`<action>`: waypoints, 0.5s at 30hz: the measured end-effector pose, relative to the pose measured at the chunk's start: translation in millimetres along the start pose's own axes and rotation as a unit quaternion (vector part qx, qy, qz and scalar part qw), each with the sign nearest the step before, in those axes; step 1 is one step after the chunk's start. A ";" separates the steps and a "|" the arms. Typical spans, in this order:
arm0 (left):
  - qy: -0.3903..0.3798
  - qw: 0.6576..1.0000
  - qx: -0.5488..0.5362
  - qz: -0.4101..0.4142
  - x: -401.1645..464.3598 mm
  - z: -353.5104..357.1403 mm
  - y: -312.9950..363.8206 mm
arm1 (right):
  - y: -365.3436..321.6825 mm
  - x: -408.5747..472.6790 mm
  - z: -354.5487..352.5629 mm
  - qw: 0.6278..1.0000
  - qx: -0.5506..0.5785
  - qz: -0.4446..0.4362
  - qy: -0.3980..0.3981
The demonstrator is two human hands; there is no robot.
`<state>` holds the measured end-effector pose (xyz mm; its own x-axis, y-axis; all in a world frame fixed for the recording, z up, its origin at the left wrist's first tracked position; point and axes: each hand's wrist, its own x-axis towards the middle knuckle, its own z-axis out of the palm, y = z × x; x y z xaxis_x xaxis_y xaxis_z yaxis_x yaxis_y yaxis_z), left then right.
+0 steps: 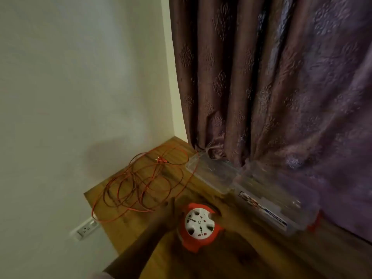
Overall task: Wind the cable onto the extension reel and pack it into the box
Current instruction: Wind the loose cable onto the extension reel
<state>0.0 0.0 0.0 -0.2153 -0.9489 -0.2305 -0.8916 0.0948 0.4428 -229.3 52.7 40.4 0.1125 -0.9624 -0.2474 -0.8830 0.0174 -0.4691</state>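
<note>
The extension reel (198, 226), red with a white socket face, sits face up on the wooden table (141, 250). My left hand (166, 213) is pressed against its left side and my right hand (231, 218), blurred by motion, grips its right side. The orange cable (141, 184) lies unwound in loose tangled loops on the table beyond the reel, with its plug (161, 160) at the far end. A clear plastic box (281, 208) with a label stands to the right by the curtain. Its clear lid (211, 172) lies beside it.
A purple patterned curtain (281, 87) hangs right behind the box and lid. A white wall (80, 97) borders the table on the left, with a white socket strip (85, 230) low down beside the table's edge.
</note>
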 end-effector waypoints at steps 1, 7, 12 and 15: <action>-0.014 1.000 0.004 0.009 -2.9 5.1 -0.6 | 2.0 -2.4 5.8 0.999 0.026 0.028 -0.010; -0.032 0.997 -0.071 0.001 -1.7 23.9 8.4 | 9.9 -1.6 25.5 0.981 0.155 0.115 -0.021; -0.019 0.985 -0.172 -0.013 7.9 26.6 15.0 | 17.4 9.8 40.6 0.966 0.217 0.143 0.016; -0.071 0.940 -0.328 -0.063 14.4 20.8 11.1 | 24.5 14.4 45.4 0.957 0.249 0.137 0.060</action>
<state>-21.3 -6.4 -16.5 -0.2170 -0.8865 -0.4087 -0.4853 -0.2653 0.8331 -228.6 51.7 -13.1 -0.1717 -0.9265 -0.3348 -0.5423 0.3726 -0.7530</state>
